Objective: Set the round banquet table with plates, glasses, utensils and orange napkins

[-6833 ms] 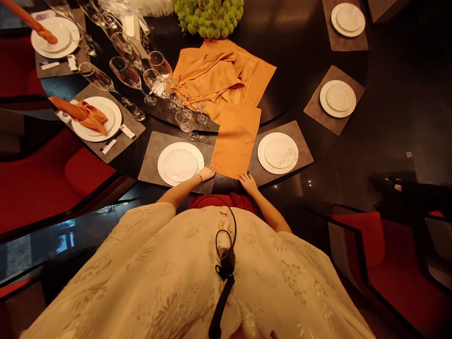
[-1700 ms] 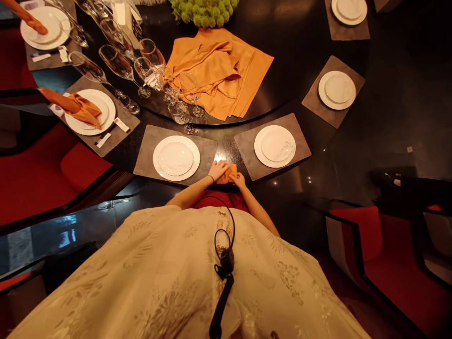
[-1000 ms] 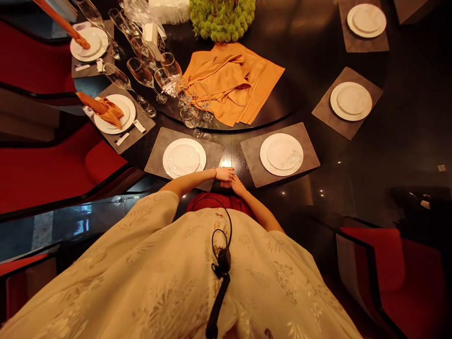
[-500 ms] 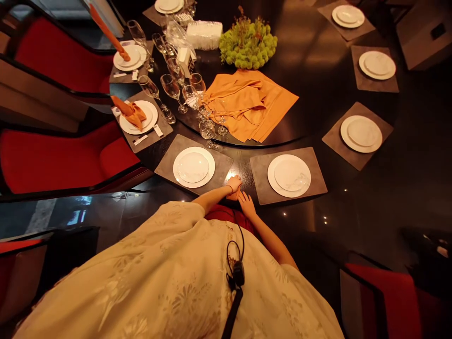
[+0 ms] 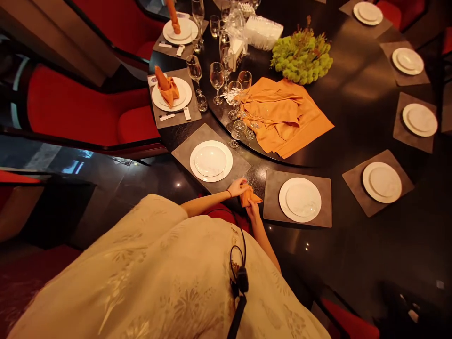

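On one plate [image 5: 186, 96], a folded orange napkin [image 5: 168, 90]

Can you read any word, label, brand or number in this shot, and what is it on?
White sleeves on the mat: print too small to read.
Card beside the plate: too small to read.
Small box among the glasses: marks too blurred to read.
No word or number can be read.

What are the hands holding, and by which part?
A folded orange napkin, held at one end between left hand and right hand, the other end free.
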Available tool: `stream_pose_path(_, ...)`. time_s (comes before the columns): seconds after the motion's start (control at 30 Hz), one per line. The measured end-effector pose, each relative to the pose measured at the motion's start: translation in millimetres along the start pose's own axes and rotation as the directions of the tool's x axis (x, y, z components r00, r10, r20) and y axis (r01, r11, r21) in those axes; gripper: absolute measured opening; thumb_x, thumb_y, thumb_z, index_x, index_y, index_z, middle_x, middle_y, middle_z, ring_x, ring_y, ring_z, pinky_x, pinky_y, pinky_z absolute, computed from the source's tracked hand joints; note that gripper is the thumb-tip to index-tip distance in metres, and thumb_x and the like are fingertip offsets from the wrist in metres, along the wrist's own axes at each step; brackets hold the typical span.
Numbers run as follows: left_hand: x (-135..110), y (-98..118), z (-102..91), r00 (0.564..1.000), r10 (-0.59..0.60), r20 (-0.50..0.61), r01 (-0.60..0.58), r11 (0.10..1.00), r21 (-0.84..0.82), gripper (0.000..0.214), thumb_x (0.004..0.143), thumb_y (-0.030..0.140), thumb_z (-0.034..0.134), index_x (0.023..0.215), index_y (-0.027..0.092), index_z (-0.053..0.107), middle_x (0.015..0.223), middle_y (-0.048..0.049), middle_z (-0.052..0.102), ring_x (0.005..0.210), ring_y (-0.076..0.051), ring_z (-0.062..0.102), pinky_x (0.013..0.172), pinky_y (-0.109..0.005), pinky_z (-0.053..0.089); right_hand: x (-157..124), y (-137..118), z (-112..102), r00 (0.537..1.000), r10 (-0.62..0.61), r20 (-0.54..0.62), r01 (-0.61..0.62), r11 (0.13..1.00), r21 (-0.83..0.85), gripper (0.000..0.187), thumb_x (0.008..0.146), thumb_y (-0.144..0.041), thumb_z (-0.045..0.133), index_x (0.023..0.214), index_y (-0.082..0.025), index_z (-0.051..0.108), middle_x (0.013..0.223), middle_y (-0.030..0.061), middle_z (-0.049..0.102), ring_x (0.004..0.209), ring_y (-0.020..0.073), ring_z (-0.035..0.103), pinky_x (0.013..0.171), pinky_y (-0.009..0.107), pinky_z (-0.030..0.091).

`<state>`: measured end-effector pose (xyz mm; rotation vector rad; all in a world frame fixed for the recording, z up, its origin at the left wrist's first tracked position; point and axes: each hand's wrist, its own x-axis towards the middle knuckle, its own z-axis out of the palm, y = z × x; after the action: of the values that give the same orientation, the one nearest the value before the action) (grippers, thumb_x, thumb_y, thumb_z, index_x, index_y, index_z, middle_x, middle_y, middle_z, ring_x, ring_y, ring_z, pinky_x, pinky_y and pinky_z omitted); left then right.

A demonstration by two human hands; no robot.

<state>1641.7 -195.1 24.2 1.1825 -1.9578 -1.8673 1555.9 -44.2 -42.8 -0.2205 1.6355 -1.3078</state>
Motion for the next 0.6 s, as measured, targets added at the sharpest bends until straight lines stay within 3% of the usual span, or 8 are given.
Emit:
stream_pose_path(0.07, -7.5, 10.5, -26.9, 0.98, 0.11, -0.164, -0.133, 0.982, -0.135, 0.033, 0.081, 0.029, 0.064, 0.111, 0.019, 0.056, 0.144, -0.0156, 0.048, 0.14, -0.028, 0.038, 0.117, -0.047, 0.027, 13.6, -28.1, 12.9, 0.986, -0.023, 0.167, 0.012, 0.998, 0.065, 0.049, 0.073, -0.036, 0.053, 0.12, -0.024, 0.059, 0.134, 0.0104, 0.061, 0.126, 0.0236, 0.059, 0.104, 0.042, 0.051)
stream_pose_path(0.13, -16.3, 19.7, -51.9, 0.95, 0.176, -0.258, -0.235, 0.948, -0.216, 0.037, 0.083, 0.033, 0.063, 0.116, 0.021, 0.053, 0.156, -0.0142, 0.034, 0.147, -0.027, 0.027, 0.118, -0.048, 0.026, 32.6, -54.3, 36.2, 0.96, -0.044, 0.275, 0.016, 0.994, 0.105, 0.048, 0.072, -0.03, 0.053, 0.12, -0.023, 0.059, 0.134, 0.0095, 0.061, 0.127, 0.0225, 0.058, 0.107, 0.042, 0.048)
stream_pose_path(0.27, -27.4, 26.2, -95.0, 0.913, 0.27, -0.305, -0.353, 0.899, -0.259, 0.048, 0.08, 0.037, 0.068, 0.122, 0.02, 0.053, 0.161, -0.015, 0.024, 0.149, -0.028, 0.024, 0.118, -0.043, 0.029, 80.2, -90.3, 101.6, 0.944, -0.007, 0.33, -0.018, 0.997, 0.071, 0.033, 0.074, -0.022, 0.053, 0.106, -0.021, 0.061, 0.119, 0.0102, 0.068, 0.119, 0.0226, 0.062, 0.104, 0.039, 0.051)
stream_pose_path(0.37, -26.0, 18.3, -125.6, 0.866, 0.29, -0.407, -0.387, 0.904, -0.181, 0.052, 0.077, 0.038, 0.072, 0.123, 0.017, 0.056, 0.163, -0.0176, 0.018, 0.147, -0.032, 0.029, 0.116, -0.044, 0.033, 110.9, -103.1, 145.6, 0.908, 0.044, 0.418, -0.103, 0.987, 0.12, 0.024, 0.075, -0.019, 0.055, 0.098, -0.021, 0.063, 0.108, 0.0083, 0.071, 0.111, 0.0202, 0.065, 0.098, 0.034, 0.055)
stream_pose_path(0.5, -12.7, -7.9, -160.6, 0.801, 0.331, -0.499, -0.379, 0.926, 0.006, 0.038, 0.077, 0.033, 0.072, 0.11, 0.014, 0.065, 0.149, -0.0224, 0.043, 0.136, -0.034, 0.046, 0.102, -0.043, 0.048, 136.5, -107.9, 182.9, 0.819, 0.13, 0.559, -0.275, 0.944, 0.183, 0.027, 0.067, -0.007, 0.057, 0.09, -0.022, 0.063, 0.092, 0.0029, 0.073, 0.094, 0.0168, 0.069, 0.088, 0.029, 0.058)
stream_pose_path(0.6, 2.0, -36.3, -176.2, 0.833, 0.255, -0.491, -0.334, 0.939, -0.079, 0.039, 0.077, 0.034, 0.072, 0.11, 0.013, 0.067, 0.126, -0.0189, 0.064, 0.114, -0.029, 0.063, 0.09, -0.04, 0.055, 147.5, -106.9, 198.1, 0.753, 0.229, 0.616, -0.347, 0.935, 0.078, 0.032, 0.063, -0.001, 0.055, 0.087, -0.02, 0.062, 0.082, 0.0002, 0.073, 0.081, 0.0165, 0.07, 0.079, 0.029, 0.06)
